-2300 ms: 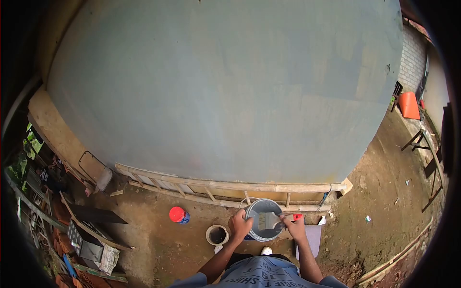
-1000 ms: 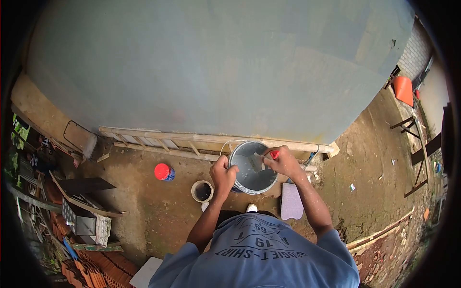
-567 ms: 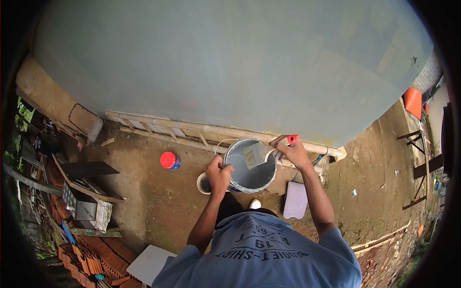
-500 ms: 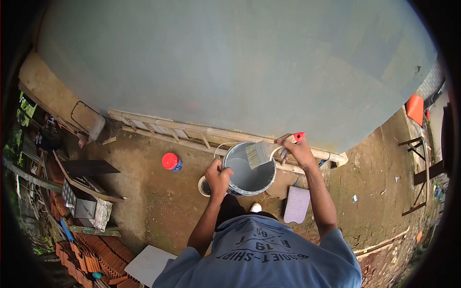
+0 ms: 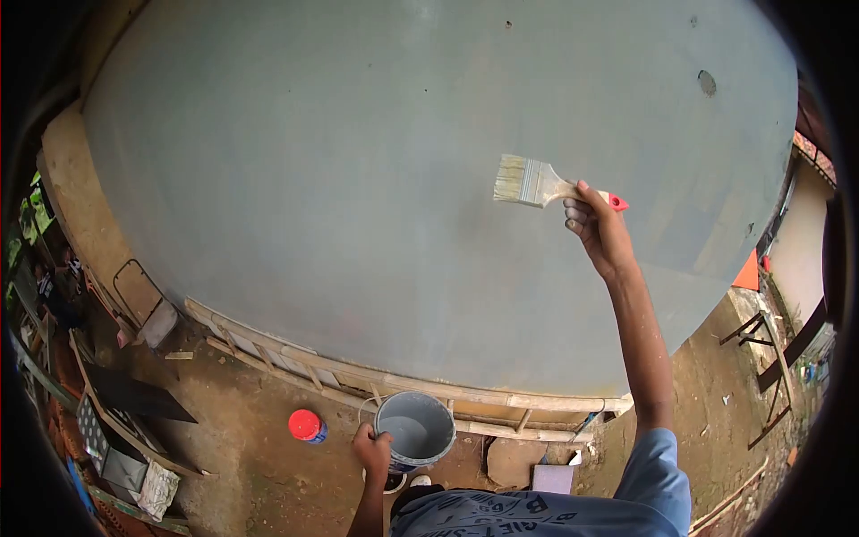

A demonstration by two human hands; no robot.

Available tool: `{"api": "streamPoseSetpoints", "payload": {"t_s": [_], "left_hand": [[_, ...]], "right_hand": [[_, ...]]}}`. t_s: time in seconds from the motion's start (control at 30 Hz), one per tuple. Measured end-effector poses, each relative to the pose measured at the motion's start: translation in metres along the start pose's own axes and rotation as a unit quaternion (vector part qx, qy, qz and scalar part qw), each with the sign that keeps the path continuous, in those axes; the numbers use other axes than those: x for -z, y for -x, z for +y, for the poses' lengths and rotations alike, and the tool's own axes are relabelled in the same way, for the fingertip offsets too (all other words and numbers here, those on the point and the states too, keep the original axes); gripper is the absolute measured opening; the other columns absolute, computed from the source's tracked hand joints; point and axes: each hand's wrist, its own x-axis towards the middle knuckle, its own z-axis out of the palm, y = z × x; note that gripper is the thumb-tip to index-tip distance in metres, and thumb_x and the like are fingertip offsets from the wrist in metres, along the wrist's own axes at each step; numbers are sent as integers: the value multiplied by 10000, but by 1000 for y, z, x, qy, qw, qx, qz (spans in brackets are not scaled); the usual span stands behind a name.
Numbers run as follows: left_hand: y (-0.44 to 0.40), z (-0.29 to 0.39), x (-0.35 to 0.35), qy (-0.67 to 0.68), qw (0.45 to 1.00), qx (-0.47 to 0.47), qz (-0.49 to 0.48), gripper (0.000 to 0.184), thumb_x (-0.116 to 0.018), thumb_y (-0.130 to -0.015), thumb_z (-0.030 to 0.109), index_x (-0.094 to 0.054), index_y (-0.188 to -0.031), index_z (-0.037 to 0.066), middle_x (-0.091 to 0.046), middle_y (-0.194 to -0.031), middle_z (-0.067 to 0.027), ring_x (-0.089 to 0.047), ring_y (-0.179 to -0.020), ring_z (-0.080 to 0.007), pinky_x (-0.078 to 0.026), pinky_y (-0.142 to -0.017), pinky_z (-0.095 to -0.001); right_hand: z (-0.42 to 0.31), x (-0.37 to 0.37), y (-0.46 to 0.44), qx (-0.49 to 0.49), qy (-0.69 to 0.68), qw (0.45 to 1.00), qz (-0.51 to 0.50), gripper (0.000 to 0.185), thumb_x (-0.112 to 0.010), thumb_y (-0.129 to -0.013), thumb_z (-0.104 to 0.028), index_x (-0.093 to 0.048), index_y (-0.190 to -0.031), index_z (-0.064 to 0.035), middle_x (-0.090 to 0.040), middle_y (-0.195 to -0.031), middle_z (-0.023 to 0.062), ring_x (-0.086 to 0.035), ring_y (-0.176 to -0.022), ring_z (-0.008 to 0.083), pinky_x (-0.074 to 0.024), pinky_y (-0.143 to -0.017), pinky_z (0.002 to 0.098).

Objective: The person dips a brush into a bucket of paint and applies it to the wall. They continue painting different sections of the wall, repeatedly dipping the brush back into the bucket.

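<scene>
My right hand [image 5: 601, 228] is closed around the wooden handle of a wide paintbrush [image 5: 528, 182] with a red handle tip. The brush is raised in front of the grey wall [image 5: 340, 206], its pale bristles pointing left; whether they touch the wall I cannot tell. My left hand [image 5: 372, 449] grips the rim of a bucket [image 5: 438, 403] holding grey paint [image 5: 413, 434], at the lower middle of the view. Behind that hand, a smaller container [image 5: 395, 483] is partly hidden.
A bamboo ladder [image 5: 358, 362] lies along the wall's foot. On the ground left of the bucket stands a jar with a red lid [image 5: 306, 424]. A light purple pad [image 5: 553, 479] lies at the lower right, and a dark wooden frame [image 5: 769, 376] stands far right.
My right hand has lifted the paintbrush out from over the bucket and up in front of the wall. My view has tilted upward, and the left hand still holds the bucket.
</scene>
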Motion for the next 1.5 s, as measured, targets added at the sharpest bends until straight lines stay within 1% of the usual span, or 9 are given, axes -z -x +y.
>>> {"api": "streamPoseSetpoints", "payload": {"t_s": [0.13, 0.3, 0.47, 0.5, 0.53, 0.9, 1.17, 1.3, 1.5], "left_hand": [[-20, -22, 28, -43, 998, 4, 44, 323, -700, -504, 1, -396, -613, 8, -358, -532, -119, -350, -480, -278, -331, -487, -391], [-36, -71, 64, -120, 990, 12, 78, 312, -691, -468, 30, -411, -604, 16, -392, -523, -125, -371, -471, -290, -348, -487, -411], [-41, -108, 92, -156, 981, 87, 73, 288, -667, -468, 37, -416, -608, 16, -426, -528, -124, -405, -485, -315, -367, -512, -429], [-42, -115, 95, -161, 984, 6, 82, 204, -640, -560, 53, -505, -708, 13, -515, -649, -159, -490, -602, -339, -411, -590, -454], [-38, -123, 98, -164, 983, -9, 86, 193, -637, -572, 57, -513, -713, 12, -521, -655, -164, -495, -607, -346, -413, -593, -458], [-28, -147, 71, -189, 980, -1, 59, 116, -600, -705, 103, -599, -773, 9, -596, -731, -220, -548, -662, -422, -435, -627, -501], [-34, -135, 27, -186, 981, -35, 34, 131, -584, -754, 120, -634, -799, 7, -625, -759, -241, -569, -682, -447, -445, -642, -514], [-40, -120, 12, -186, 981, -38, 29, 131, -584, -739, 115, -629, -797, 6, -619, -750, -234, -565, -676, -434, -445, -641, -505], [-43, -110, -2, -192, 980, -36, 29, 133, -585, -717, 106, -621, -794, 5, -611, -737, -223, -558, -666, -415, -444, -641, -491]], "right_hand": [[-66, -47, -74, 191, 150, 969, -41, 356, -689, -909, -275, -657, -1077, 37, -685, -857, 93, -668, -740, 139, -565, -683, 276], [-115, -79, -146, 279, 273, 917, -78, 397, -719, -887, -294, -666, -1084, 47, -705, -898, 128, -696, -794, 183, -589, -721, 312], [-138, -100, -174, 277, 362, 885, -99, 406, -715, -885, -314, -673, -1083, 38, -701, -865, 117, -691, -763, 171, -587, -717, 293], [-142, -105, -172, 271, 375, 880, -104, 407, -716, -883, -320, -675, -1078, 34, -700, -858, 114, -689, -754, 167, -587, -712, 290], [-146, -110, -171, 265, 389, 875, -111, 407, -717, -880, -326, -678, -1073, 30, -699, -851, 111, -687, -746, 164, -586, -707, 286], [-127, -76, -155, 118, 520, 825, -188, 320, -734, -866, -249, -689, -1015, 30, -704, -847, 121, -689, -719, 168, -599, -639, 306], [-111, -63, -172, 164, 498, 821, -226, 290, -710, -892, -227, -678, -1029, 26, -701, -834, 108, -681, -707, 161, -580, -658, 299], [-152, -15, -181, 249, 458, 840, -149, 318, -697, -896, -246, -671, -1040, 37, -701, -844, 110, -683, -723, 163, -576, -657, 295], [-219, 139, -163, 338, 355, 868, 75, 409, -680, -920, -310, -645, -1157, 21, -678, -900, 80, -655, -780, 126, -543, -709, 262]]}}
